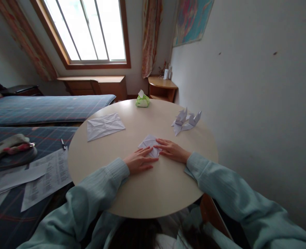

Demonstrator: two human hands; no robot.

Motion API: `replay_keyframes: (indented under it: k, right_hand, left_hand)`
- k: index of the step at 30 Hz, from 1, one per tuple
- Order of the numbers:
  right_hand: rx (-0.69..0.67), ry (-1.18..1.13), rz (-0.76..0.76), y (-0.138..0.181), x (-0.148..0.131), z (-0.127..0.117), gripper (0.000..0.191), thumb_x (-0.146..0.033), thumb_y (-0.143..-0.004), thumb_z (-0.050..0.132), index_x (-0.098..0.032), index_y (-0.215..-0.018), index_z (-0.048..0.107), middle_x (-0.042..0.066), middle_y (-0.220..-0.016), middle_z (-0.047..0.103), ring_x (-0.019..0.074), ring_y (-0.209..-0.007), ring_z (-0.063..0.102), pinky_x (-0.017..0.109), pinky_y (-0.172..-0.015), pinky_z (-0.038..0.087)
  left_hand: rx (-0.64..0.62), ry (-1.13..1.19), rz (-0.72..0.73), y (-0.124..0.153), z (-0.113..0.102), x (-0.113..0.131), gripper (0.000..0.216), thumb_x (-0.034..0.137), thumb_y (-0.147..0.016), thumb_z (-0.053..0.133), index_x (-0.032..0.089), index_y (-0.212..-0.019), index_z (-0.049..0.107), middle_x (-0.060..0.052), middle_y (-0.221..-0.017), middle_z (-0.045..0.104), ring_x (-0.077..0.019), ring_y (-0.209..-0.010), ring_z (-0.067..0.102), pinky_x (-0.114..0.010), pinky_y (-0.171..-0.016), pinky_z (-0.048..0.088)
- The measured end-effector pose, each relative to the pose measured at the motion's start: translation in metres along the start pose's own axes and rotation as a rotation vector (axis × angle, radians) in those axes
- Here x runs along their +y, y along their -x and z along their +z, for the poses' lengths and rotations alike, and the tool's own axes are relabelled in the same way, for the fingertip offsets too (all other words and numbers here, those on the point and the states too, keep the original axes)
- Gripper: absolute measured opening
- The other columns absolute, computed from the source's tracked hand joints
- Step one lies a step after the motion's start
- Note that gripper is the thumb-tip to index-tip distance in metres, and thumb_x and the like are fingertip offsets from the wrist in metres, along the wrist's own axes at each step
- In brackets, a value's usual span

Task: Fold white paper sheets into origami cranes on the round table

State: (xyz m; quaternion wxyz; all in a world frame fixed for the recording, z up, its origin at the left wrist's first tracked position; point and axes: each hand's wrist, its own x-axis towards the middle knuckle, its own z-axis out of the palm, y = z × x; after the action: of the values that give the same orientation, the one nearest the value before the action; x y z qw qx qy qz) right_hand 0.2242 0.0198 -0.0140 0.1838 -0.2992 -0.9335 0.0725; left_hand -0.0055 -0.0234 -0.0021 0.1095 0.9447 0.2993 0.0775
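A small folded sheet of white paper (148,141) lies flat near the middle of the round table (153,188). My left hand (140,160) rests on its lower left part, fingers stretched out and flat. From the right, my right hand (171,150) lays its extended fingers over the paper's right edge. Parts of the paper are hidden under both hands. To the left is a creased, unfolded white sheet (105,126). Folded white paper figures (185,121) with upright points stand at the table's right side.
A green tissue pack (142,100) sits at the table's far edge. Beds with plaid covers (49,107) are on the left, holding printed sheets (49,176), a pen (63,144) and a bag-like item (10,150). A white wall (259,103) runs close along the right.
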Motion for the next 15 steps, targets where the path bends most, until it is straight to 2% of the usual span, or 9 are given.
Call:
replay_keyframes:
  k: [3, 5, 7, 9, 12, 13, 15]
  right_hand:
    - [0.119, 0.03, 0.096, 0.0, -0.005, -0.003, 0.034, -0.033, -0.087, 0.032, -0.018, -0.09, 0.062, 0.008, -0.089, 0.063, 0.0158, -0.088, 0.055, 0.028, -0.076, 0.042]
    - [0.175, 0.088, 0.159, 0.001, -0.007, -0.003, 0.037, -0.032, -0.086, 0.033, -0.017, -0.07, 0.062, 0.007, -0.064, 0.061, 0.0139, -0.064, 0.055, 0.026, -0.064, 0.042]
    - [0.184, 0.095, 0.145, 0.0, -0.005, -0.002, 0.034, -0.032, -0.084, 0.037, -0.017, -0.066, 0.061, 0.005, -0.056, 0.057, 0.0128, -0.056, 0.052, 0.025, -0.059, 0.04]
    - [0.254, 0.054, 0.185, -0.004, 0.001, 0.002, 0.026, -0.03, -0.083, 0.039, -0.017, -0.075, 0.061, 0.004, -0.06, 0.058, 0.013, -0.057, 0.052, 0.025, -0.059, 0.041]
    - [0.408, -0.024, 0.293, -0.017, 0.016, 0.007, 0.023, -0.029, -0.079, 0.046, -0.017, -0.096, 0.056, 0.007, -0.084, 0.061, 0.0175, -0.081, 0.055, 0.031, -0.074, 0.043]
    - [0.415, -0.071, 0.311, -0.022, 0.022, 0.009, 0.028, -0.029, -0.077, 0.049, -0.016, -0.101, 0.054, 0.009, -0.092, 0.061, 0.0187, -0.088, 0.054, 0.034, -0.079, 0.042]
    - [0.33, -0.186, 0.31, -0.031, 0.03, 0.011, 0.03, -0.029, -0.075, 0.053, -0.016, -0.101, 0.054, 0.009, -0.096, 0.061, 0.0193, -0.092, 0.053, 0.036, -0.083, 0.042]
  left_hand:
    - [0.114, 0.059, -0.115, -0.004, -0.006, -0.01, 0.042, 0.042, -0.084, 0.032, 0.028, -0.123, 0.037, -0.003, -0.121, 0.05, -0.0169, -0.112, 0.044, -0.036, -0.097, 0.03]
    - [0.221, 0.064, -0.226, -0.007, -0.008, -0.017, 0.042, 0.04, -0.085, 0.031, 0.024, -0.123, 0.037, -0.003, -0.103, 0.061, -0.0153, -0.098, 0.053, -0.032, -0.089, 0.039]
    - [0.287, 0.006, -0.279, -0.011, -0.007, -0.024, 0.038, 0.042, -0.083, 0.036, 0.023, -0.113, 0.047, -0.004, -0.094, 0.063, -0.0165, -0.088, 0.056, -0.031, -0.08, 0.044]
    - [0.313, -0.068, -0.245, -0.016, -0.005, -0.029, 0.034, 0.044, -0.078, 0.043, 0.022, -0.102, 0.055, -0.006, -0.095, 0.06, -0.0177, -0.086, 0.056, -0.031, -0.077, 0.045]
    - [0.303, -0.078, -0.158, -0.023, 0.0, -0.036, 0.031, 0.04, -0.076, 0.048, 0.022, -0.099, 0.058, -0.008, -0.101, 0.055, -0.0183, -0.091, 0.053, -0.031, -0.08, 0.044]
    - [0.292, -0.052, -0.139, -0.025, 0.001, -0.038, 0.03, 0.037, -0.078, 0.046, 0.022, -0.101, 0.057, -0.008, -0.105, 0.053, -0.018, -0.094, 0.052, -0.031, -0.083, 0.043]
    - [0.272, 0.001, -0.127, -0.026, 0.003, -0.042, 0.029, 0.031, -0.081, 0.042, 0.022, -0.106, 0.054, -0.007, -0.115, 0.05, -0.0177, -0.101, 0.05, -0.031, -0.088, 0.04]
